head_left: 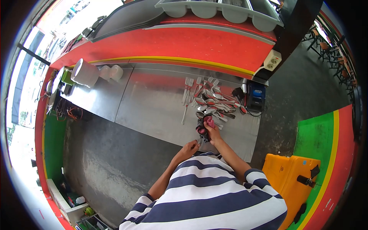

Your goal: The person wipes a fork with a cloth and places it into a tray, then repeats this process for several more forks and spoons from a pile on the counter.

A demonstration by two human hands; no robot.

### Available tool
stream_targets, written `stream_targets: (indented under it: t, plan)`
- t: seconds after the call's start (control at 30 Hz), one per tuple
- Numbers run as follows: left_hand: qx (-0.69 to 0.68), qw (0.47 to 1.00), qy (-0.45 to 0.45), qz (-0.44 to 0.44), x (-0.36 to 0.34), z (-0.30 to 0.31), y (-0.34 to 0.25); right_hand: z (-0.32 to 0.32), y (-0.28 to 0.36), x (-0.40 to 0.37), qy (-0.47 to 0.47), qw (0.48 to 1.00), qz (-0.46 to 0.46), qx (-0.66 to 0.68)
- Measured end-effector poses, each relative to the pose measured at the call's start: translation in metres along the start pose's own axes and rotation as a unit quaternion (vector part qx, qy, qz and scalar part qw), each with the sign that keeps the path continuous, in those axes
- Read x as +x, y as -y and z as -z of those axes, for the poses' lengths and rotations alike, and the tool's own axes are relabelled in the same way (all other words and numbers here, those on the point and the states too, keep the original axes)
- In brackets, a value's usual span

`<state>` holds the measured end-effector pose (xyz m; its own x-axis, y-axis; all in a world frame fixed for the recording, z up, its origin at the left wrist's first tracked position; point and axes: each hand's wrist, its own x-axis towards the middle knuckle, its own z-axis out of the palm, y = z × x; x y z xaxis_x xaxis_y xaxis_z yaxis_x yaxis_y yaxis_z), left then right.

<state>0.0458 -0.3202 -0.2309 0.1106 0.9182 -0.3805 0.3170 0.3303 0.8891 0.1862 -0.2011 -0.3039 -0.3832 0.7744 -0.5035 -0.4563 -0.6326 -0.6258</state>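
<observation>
My right hand (212, 133) is closed around a dark and pink cloth (201, 126), close to the counter's front edge. A spoon (199, 114) shows its bowl at the far end of the cloth. My left hand (189, 148) is closed at the cloth's lower, greyish end, fingers bent, just in front of my striped shirt. Beyond the hands lies a loose heap of spoons (214, 102) on the metal counter (149, 101). Several forks (187, 90) lie to the left of and behind the heap, one pointing toward me.
A dark blue box-shaped device (256, 96) stands right of the cutlery, below a wall socket (273, 60). White bowls (85, 73) stand at the counter's far left. Above the red ledge sits a grey cutlery tray (226, 12). An orange case (285, 174) is at my right.
</observation>
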Motion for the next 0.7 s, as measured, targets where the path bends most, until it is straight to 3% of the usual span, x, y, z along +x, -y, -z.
stream_targets:
  t: [0.13, 0.3, 0.47, 0.7]
  plan:
    - [-0.012, 1.000, -0.007, -0.010, -0.003, -0.005, 0.006, 0.014, -0.009, 0.014, -0.049, 0.987, 0.102, -0.118]
    - [-0.037, 0.998, -0.030, -0.030, -0.009, -0.017, 0.016, -0.003, 0.004, 0.000, -0.065, 0.973, 0.133, -0.178]
    - [-0.033, 0.992, -0.122, 0.028, -0.023, -0.035, 0.008, -0.009, 0.004, -0.010, -0.022, 0.960, 0.155, -0.233]
    - [-0.023, 0.976, -0.217, -0.025, -0.058, -0.058, -0.011, -0.032, 0.013, -0.046, -0.018, 0.924, 0.216, -0.315]
